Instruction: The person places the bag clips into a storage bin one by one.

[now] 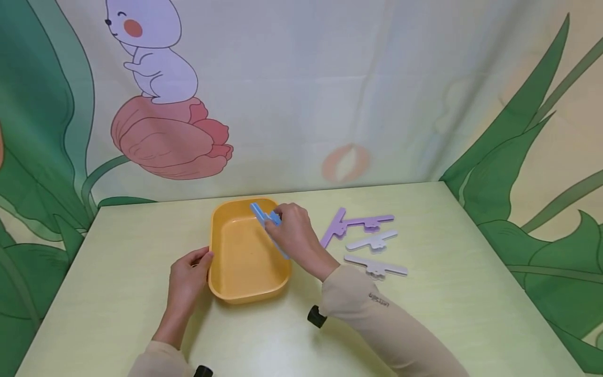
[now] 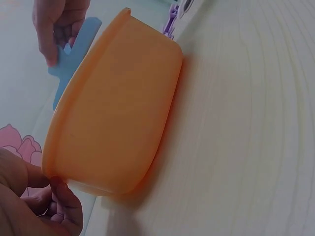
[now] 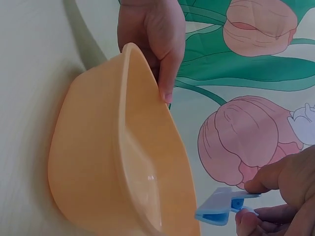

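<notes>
My left hand pinches the left rim of a yellow plastic basin, thumb and fingers at its edge. The basin stands upright on the table. Above its right side, my right hand holds a long light-blue bag clip by its finger tabs. In the right wrist view, the clip is pinched between thumb and fingers, outside contact with the basin wall. The left wrist view shows the same clip just over the far rim. Part of the clip is hidden by my right hand.
Right of the basin lie two purple bag clips, touching or overlapping. Nearer lie two pale lavender clips. A printed curtain hangs behind the pale table.
</notes>
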Available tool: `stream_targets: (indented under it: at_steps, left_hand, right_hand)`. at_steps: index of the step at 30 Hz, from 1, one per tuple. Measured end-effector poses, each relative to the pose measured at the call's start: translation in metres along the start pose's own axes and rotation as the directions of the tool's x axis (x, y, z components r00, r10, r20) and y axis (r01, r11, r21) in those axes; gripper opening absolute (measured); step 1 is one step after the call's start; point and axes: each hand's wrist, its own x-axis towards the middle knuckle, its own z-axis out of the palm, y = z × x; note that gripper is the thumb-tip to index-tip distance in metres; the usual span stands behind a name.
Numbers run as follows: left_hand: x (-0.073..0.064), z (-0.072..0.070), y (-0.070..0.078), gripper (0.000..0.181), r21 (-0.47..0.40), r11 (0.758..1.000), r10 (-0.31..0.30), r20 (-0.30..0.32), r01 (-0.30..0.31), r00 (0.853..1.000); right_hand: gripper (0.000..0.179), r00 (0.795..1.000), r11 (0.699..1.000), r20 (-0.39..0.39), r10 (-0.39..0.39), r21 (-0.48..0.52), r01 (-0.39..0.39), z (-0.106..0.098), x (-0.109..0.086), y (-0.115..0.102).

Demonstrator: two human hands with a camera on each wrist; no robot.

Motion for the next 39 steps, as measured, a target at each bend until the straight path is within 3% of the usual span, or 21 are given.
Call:
stream_targets:
  at_steps: [10,18,24,31,35,39]
  left_hand:
    - [0.000,0.000,0.000,0.041,-0.003,1.000,0.019,-0.007,-0.019,1.000]
    - [-0.001,-0.001,0.001,0.041,-0.002,1.000,0.026,-0.005,-0.026,1.000]
    - [-0.001,-0.001,0.001,0.041,0.003,1.000,0.031,-0.004,-0.031,1.000]
    - [-0.001,-0.001,0.001,0.042,0.007,0.999,0.031,-0.001,-0.031,1.000]
    - [-0.001,-0.001,0.002,0.042,0.012,0.999,0.035,0.002,-0.035,0.999]
    - [-0.001,-0.002,0.002,0.042,0.007,0.999,0.032,0.007,-0.032,0.999]
  right_hand:
    - [0.030,0.997,0.998,0.045,0.058,-0.029,-0.057,0.020,0.006,-0.002]
    - [0.033,0.985,0.989,0.093,0.145,0.009,-0.147,0.032,0.008,-0.004]
    - [0.034,0.977,0.986,0.135,0.166,0.010,-0.169,0.047,0.010,-0.009]
    - [0.022,0.970,0.983,0.159,0.183,-0.031,-0.180,0.061,0.013,-0.012]
    - [0.021,0.952,0.969,0.179,0.246,-0.022,-0.246,0.066,0.013,-0.014]
    - [0.033,0.932,0.952,0.206,0.298,0.004,-0.306,0.072,0.011,-0.017]
